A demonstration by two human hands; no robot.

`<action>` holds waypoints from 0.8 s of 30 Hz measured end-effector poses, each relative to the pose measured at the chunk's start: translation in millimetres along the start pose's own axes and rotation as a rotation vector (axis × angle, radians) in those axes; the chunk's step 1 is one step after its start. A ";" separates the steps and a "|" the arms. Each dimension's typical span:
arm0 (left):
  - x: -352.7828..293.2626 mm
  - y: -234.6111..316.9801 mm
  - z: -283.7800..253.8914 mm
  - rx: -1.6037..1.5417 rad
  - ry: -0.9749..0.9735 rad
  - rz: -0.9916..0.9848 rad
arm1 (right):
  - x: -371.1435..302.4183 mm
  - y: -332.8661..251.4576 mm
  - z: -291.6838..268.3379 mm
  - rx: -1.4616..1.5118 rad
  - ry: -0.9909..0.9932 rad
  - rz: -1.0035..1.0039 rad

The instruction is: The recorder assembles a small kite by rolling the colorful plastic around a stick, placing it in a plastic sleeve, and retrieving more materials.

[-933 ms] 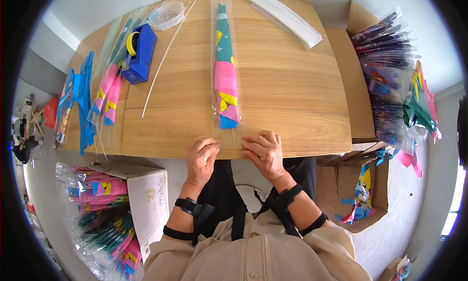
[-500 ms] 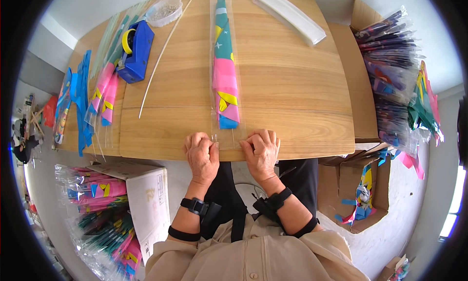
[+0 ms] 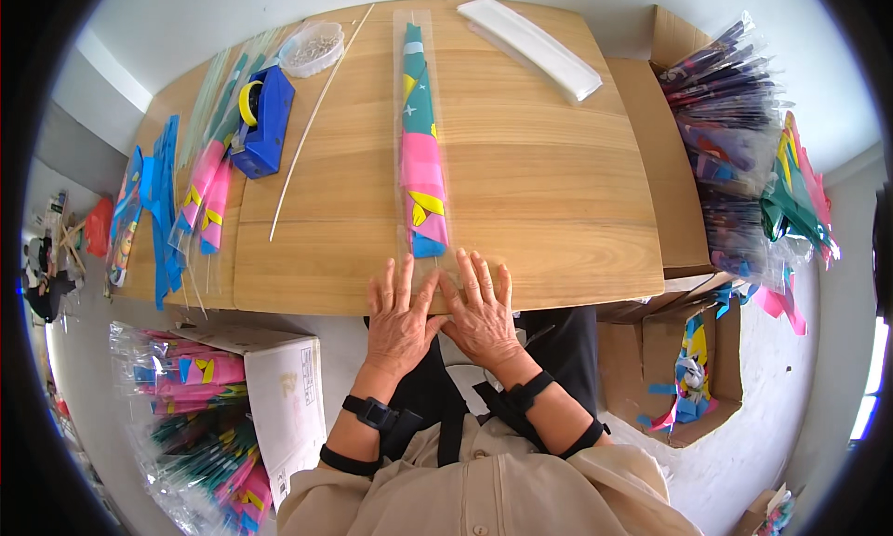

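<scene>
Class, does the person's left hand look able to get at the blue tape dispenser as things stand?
Probably yes: the left hand is open, grasping nothing, and only a thin white stick on the table crosses its way to the dispenser.

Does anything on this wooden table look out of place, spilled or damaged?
I see nothing spilled or damaged. Only the long, thin white stick looks slightly stray: it lies loose and slanted between the blue tape dispenser and the clear plastic sleeve with folded teal-and-pink fabric.

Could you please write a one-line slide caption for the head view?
Left hand and right hand spread at the near end of a clear sleeve holding a folded multicoloured item.
</scene>
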State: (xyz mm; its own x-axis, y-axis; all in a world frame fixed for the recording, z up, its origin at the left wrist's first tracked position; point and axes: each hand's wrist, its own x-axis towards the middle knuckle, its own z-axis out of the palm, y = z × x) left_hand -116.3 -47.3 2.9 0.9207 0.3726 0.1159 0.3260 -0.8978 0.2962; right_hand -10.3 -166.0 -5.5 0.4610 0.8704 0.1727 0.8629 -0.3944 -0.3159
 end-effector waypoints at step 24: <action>46.5 -43.5 28.6 -0.549 0.358 -0.371 | -24.1 15.3 -12.0 0.172 0.134 -0.001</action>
State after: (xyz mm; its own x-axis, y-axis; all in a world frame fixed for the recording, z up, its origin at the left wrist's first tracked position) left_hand -81.6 2.4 -31.7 0.6145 0.7657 0.1901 0.3613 -0.4873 0.7950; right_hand -5.7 -196.5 -3.3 0.4933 0.8195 0.2916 0.8206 -0.3272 -0.4685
